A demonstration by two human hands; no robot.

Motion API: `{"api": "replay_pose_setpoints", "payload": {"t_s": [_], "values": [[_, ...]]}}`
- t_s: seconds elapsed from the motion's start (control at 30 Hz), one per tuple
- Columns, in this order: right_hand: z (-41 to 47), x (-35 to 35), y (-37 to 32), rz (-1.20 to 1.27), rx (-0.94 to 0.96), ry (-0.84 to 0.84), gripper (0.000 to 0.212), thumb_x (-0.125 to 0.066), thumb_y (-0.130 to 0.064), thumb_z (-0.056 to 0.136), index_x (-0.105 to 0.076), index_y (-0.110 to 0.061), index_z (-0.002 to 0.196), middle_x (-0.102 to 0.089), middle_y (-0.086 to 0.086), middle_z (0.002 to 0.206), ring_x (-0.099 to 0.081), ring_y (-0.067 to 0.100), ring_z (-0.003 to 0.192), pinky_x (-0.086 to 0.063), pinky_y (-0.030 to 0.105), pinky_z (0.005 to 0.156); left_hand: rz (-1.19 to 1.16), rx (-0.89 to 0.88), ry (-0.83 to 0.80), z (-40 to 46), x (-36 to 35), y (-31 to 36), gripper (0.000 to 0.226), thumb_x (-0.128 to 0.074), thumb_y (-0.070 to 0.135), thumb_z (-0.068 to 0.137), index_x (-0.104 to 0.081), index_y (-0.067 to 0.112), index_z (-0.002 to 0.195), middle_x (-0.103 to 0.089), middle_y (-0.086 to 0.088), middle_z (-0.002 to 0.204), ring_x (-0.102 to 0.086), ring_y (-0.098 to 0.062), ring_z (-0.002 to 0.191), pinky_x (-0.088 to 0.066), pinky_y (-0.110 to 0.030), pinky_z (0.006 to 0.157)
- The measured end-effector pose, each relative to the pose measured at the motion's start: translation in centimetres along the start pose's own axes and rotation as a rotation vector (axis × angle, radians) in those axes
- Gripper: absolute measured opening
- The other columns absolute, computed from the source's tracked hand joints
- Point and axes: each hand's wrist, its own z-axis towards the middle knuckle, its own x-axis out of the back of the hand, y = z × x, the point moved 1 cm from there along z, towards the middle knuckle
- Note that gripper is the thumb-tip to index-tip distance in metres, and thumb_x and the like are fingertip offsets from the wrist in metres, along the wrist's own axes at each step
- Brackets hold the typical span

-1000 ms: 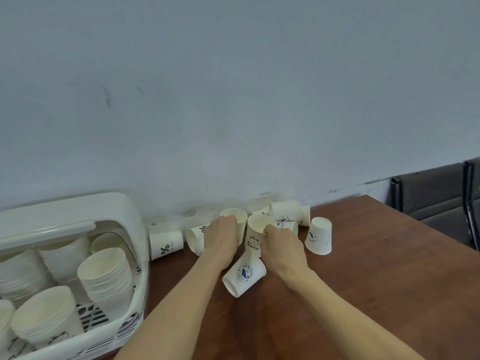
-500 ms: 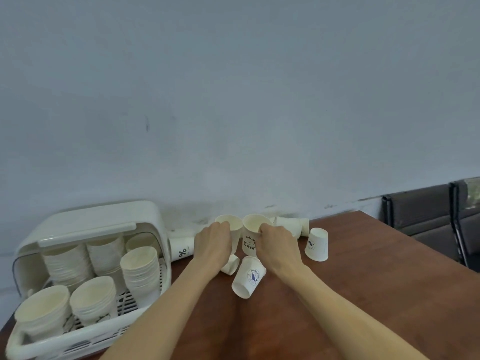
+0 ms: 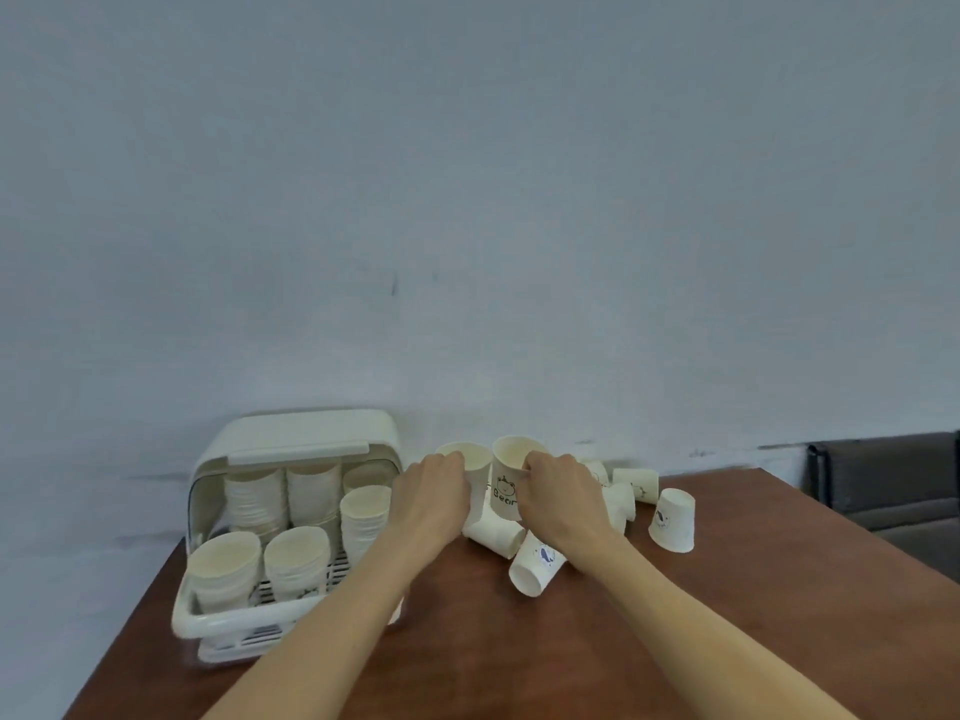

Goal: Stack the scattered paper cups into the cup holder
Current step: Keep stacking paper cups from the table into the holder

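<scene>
Holding two cups above the scattered pile

Gripping one upright paper cup each, both hands hover over the table (image 3: pixel 727 641). The left hand (image 3: pixel 434 498) has its grip curled round a plain cup (image 3: pixel 470 459); the right hand (image 3: pixel 558 498) has its grip wrapped round the bear cup (image 3: pixel 506 478), thumb at the rim. The two cups stand side by side, nearly touching. Below them lie tipped cups, including a whale cup (image 3: pixel 537 563); an upside-down cup (image 3: pixel 672 519) stands to the right. The cup holder (image 3: pixel 311 433), with stacks inside, sits to the left.
</scene>
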Motion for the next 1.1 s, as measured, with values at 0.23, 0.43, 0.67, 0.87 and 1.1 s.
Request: {"api": "replay_pose_setpoints", "payload": {"t_s": [0.23,0.43,0.67,0.87,1.1], "values": [[-1.2,-0.1,-4.2,0.021,0.100,0.019,0.013,-0.041,-0.018,0.091,-0.047,-0.012,0.080,-0.061,0.011,0.086,-0.048,0.028,0.072,-0.035,0.033,0.060,0.002,0.058,0.056,-2.6,2.7,-4.2,0.025,-0.036,0.023,0.096,-0.059,0.014,0.093,-0.066,-0.008,0.095,-0.063,-0.029,0.084,-0.049,-0.038,0.066],[-2.0,-2.1,-8.7,0.073,0.187,0.002,0.018,-0.043,-0.018,0.090,-0.058,-0.009,0.094,-0.066,0.013,0.096,-0.061,0.032,0.087,-0.037,0.032,0.063,0.036,0.164,0.070,-5.1,4.2,-10.1,0.026,-0.037,0.024,0.096,-0.060,0.014,0.092,-0.067,-0.007,0.093,-0.062,-0.029,0.084,-0.051,-0.038,0.068],[-2.7,-3.6,-13.6,0.132,0.262,-0.025,0.018,-0.040,-0.021,0.091,-0.057,-0.012,0.091,-0.065,0.010,0.090,-0.060,0.032,0.085,-0.033,0.033,0.059,0.066,0.318,0.093,-7.0,5.6,-16.1,0.025,-0.034,0.021,0.098,-0.057,0.014,0.091,-0.066,-0.006,0.092,-0.062,-0.027,0.081,-0.048,-0.035,0.065],[-2.7,-4.9,-16.2,0.192,0.303,-0.039,0.018,-0.039,-0.020,0.091,-0.054,-0.011,0.089,-0.065,0.012,0.090,-0.057,0.033,0.082,-0.033,0.034,0.059,0.106,0.392,0.124,-8.4,5.1,-19.6,0.022,-0.033,0.019,0.099,-0.050,0.014,0.087,-0.061,-0.005,0.093,-0.056,-0.026,0.075,-0.039,-0.034,0.059],[-2.1,-6.4,-18.4,0.200,0.345,-0.045,0.020,-0.039,-0.021,0.093,-0.055,-0.010,0.092,-0.064,0.012,0.088,-0.057,0.034,0.084,-0.036,0.034,0.062,0.115,0.388,0.056,-9.8,3.9,-21.5,0.012,-0.038,0.014,0.097,-0.050,0.015,0.095,-0.058,-0.003,0.093,-0.056,-0.025,0.075,-0.037,-0.032,0.057]]}}
